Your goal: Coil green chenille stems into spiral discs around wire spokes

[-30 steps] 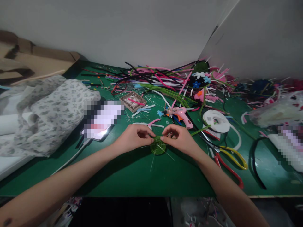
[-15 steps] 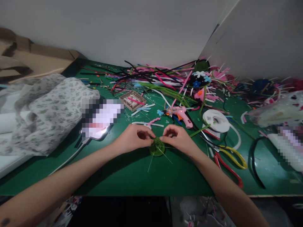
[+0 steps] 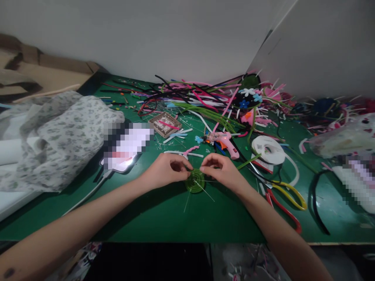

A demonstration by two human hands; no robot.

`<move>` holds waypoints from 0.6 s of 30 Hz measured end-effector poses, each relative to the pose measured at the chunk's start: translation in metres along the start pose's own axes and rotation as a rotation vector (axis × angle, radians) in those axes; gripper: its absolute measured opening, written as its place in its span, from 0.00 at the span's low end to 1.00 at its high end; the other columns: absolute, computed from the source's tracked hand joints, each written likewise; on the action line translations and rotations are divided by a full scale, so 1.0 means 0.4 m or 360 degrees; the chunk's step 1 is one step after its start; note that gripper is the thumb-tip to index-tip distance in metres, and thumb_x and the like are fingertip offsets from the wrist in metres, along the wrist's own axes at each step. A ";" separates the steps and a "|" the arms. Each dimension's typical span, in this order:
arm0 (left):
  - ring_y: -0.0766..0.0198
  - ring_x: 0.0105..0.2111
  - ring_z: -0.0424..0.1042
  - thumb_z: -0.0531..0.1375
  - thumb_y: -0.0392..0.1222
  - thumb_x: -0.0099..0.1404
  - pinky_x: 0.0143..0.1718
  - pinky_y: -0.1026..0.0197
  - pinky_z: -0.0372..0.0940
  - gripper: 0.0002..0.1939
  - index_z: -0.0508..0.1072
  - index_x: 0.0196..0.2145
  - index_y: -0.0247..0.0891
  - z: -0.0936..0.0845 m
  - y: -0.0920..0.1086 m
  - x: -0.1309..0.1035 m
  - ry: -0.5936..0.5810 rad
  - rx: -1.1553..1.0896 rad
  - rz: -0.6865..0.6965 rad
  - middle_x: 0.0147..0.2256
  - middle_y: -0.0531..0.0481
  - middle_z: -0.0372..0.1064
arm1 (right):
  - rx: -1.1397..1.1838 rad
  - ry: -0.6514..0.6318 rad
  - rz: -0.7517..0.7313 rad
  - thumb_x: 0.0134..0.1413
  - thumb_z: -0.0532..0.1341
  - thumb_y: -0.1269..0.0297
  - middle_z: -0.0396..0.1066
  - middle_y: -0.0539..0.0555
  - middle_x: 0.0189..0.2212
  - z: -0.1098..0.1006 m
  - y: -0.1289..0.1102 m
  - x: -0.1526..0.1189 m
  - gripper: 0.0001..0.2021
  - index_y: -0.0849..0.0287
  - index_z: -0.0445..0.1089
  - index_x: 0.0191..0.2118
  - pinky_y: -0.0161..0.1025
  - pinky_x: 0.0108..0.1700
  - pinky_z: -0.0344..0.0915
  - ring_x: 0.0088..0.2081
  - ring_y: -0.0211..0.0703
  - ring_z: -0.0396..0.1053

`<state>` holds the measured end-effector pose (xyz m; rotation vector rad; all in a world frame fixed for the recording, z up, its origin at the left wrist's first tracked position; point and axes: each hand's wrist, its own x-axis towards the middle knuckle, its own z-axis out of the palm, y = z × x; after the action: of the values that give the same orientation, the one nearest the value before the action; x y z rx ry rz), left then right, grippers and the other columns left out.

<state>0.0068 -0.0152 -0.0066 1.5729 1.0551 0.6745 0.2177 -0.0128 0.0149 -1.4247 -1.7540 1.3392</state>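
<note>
Pinching the far rim of the green coil (image 3: 195, 186), which lies over the counter (image 3: 175, 222) just nearside of the fingers, the left hand (image 3: 162, 170) sits close beside the right hand (image 3: 225, 174), whose grip is unclear.

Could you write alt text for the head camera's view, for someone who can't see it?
Two bare hands, left and right, pinch at the far edge of a small green coil with thin wires sticking out, above a green table. Beyond lie a pink glue gun, a white spool and a heap of colorful fuzzy stems.
</note>
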 end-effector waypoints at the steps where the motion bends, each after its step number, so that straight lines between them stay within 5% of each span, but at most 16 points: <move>1: 0.67 0.25 0.70 0.63 0.37 0.53 0.28 0.66 0.64 0.08 0.76 0.33 0.35 0.000 0.000 0.001 0.0005 0.0003 0.0004 0.25 0.52 0.71 | 0.0022 0.0006 0.0009 0.46 0.64 0.63 0.68 0.49 0.27 -0.001 -0.003 -0.001 0.06 0.58 0.67 0.29 0.34 0.29 0.62 0.28 0.36 0.65; 7: 0.66 0.26 0.71 0.62 0.36 0.53 0.28 0.65 0.65 0.08 0.76 0.32 0.34 0.001 -0.003 0.004 0.0015 0.0001 0.0006 0.26 0.50 0.73 | 0.0031 0.0064 -0.0026 0.48 0.64 0.60 0.71 0.51 0.30 0.000 -0.006 -0.005 0.07 0.58 0.70 0.31 0.38 0.34 0.65 0.32 0.40 0.69; 12: 0.68 0.24 0.69 0.63 0.37 0.53 0.27 0.66 0.63 0.08 0.76 0.32 0.34 0.001 -0.008 0.004 -0.0002 -0.0037 0.0012 0.24 0.52 0.70 | 0.0248 0.0338 -0.0227 0.54 0.61 0.59 0.74 0.56 0.41 -0.008 0.010 0.001 0.12 0.56 0.69 0.44 0.43 0.43 0.68 0.46 0.46 0.70; 18: 0.67 0.25 0.69 0.63 0.38 0.53 0.28 0.65 0.64 0.09 0.76 0.33 0.33 0.001 -0.008 0.004 -0.0010 -0.0046 -0.0001 0.25 0.50 0.71 | 0.0366 0.0461 -0.0342 0.54 0.63 0.61 0.77 0.54 0.35 -0.015 0.021 0.007 0.12 0.57 0.69 0.44 0.45 0.46 0.69 0.39 0.43 0.75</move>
<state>0.0068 -0.0137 -0.0100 1.5487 1.0370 0.6813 0.2254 -0.0084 0.0090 -1.1987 -1.4662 1.1180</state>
